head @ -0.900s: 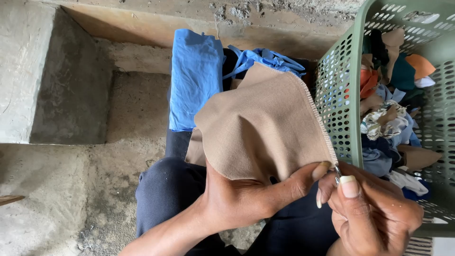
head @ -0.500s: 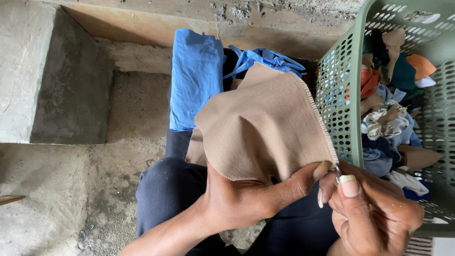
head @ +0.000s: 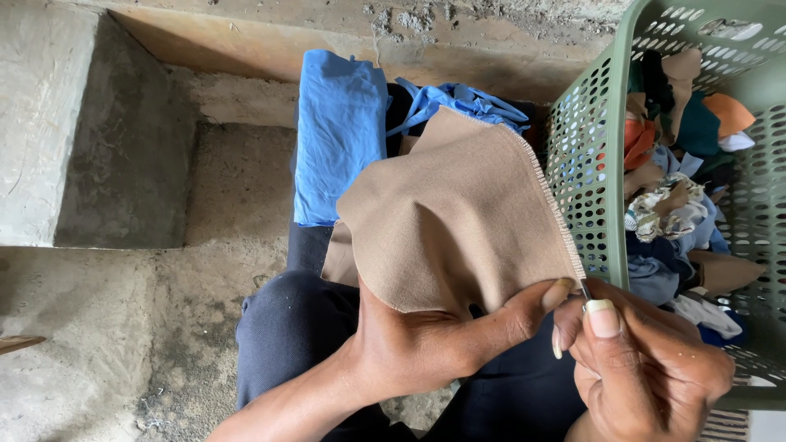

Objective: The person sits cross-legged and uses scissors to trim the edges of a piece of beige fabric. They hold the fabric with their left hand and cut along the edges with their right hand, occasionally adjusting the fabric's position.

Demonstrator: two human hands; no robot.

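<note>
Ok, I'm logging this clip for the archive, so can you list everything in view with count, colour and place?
tan fabric piece: one, tan with a pale stitched edge, held up at centre over the lap
small metal tool: one, dark and thin, at the fabric's lower right corner; too small to tell what kind
blue cloth: one, bright blue, draped behind the tan piece; more blue fabric bunched beside it
basket: one, green perforated plastic, at right
cloth scraps: many, mixed colours, inside the basket
concrete step: one, grey, at left
dark trousers: navy, on the person's knee
left hand: grips the fabric's lower edge
right hand: pinches the tool
</note>
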